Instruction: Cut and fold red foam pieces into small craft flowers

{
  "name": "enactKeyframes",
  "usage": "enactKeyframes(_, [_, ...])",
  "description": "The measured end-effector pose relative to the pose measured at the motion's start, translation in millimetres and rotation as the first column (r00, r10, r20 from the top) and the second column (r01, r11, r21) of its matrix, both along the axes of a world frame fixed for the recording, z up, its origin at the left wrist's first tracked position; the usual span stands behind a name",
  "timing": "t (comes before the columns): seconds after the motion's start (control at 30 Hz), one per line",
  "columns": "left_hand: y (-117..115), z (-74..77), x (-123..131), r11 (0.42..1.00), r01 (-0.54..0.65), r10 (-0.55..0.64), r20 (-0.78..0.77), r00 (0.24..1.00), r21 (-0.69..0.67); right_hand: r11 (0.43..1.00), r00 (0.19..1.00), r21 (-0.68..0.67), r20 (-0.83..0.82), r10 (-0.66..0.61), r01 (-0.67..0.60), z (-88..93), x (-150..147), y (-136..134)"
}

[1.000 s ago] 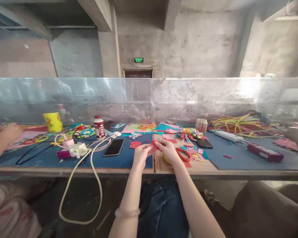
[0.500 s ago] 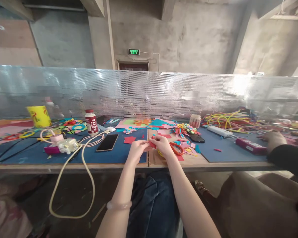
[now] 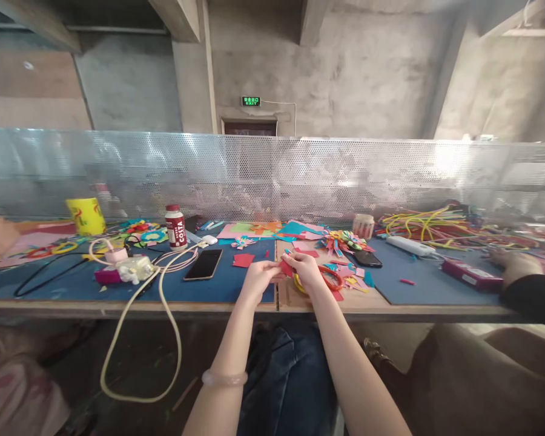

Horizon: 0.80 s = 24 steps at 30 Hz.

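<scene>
Two bare hands come together over the near edge of a long worktop (image 3: 366,298) of pale wood partly covered with blue sheeting, pinching a small folded piece of bright red paper (image 3: 286,267) between them. The left hand (image 3: 258,280), with a pale, smooth bangle (image 3: 224,379) on its forearm, closes its fingertips on the paper's left side; the right hand (image 3: 303,268) grips it from the other side, thumb uppermost. Just left of the pair, a flat red paper square (image 3: 244,260) lies on the blue surface, with a dark-screened, slim smartphone (image 3: 203,264) beyond it. Beside and partly behind the right hand sit a glossy orange-red ring (image 3: 333,280) and a heap of pink, blue and yellow paper scraps (image 3: 352,277), with a many-coloured, spiky paper rosette (image 3: 338,243) farther back. A white-and-maroon bottle lettered COSTA (image 3: 176,229) stands upright at left, near a long loop of cream-coloured cable (image 3: 169,312) hanging over the edge. At right, a purple rectangular box (image 3: 472,275) lies next to a dark-sleeved co-worker's hand (image 3: 522,266). Across the back runs a perforated silvery metal screen (image 3: 327,181), a green, lit EXIT sign (image 3: 251,102) on the concrete wall above.
</scene>
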State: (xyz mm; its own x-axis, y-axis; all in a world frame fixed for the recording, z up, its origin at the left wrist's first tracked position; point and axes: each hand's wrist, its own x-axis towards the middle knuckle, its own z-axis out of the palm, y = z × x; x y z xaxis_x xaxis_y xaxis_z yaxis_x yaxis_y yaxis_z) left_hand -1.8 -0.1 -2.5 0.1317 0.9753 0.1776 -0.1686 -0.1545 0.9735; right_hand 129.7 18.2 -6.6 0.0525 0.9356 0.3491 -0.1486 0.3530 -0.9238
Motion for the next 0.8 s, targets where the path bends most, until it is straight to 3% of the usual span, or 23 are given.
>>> enactKeyframes(0.4, [-0.1, -1.0, -1.0, 1.000, 0.009, -0.009, -0.013, 1.000, 0.003, 0.998, 0.995, -0.005, -0.076, -0.057, 0.057, -0.1, 0.8, 1.0])
enactKeyframes(0.6, [-1.2, -1.4, -1.6, 1.000, 0.011, -0.011, -0.017, 1.000, 0.016, 0.994, 0.988, -0.077, -0.137, 0.068, -0.079, -0.2, 1.1, -1.0])
enactKeyframes(0.8, [-0.4, -2.3, -0.9, 0.998, -0.040, 0.041, -0.020, 0.999, 0.047, 0.992, 0.986, -0.070, -0.135, 0.097, -0.107, 2.6, 1.5, -4.1])
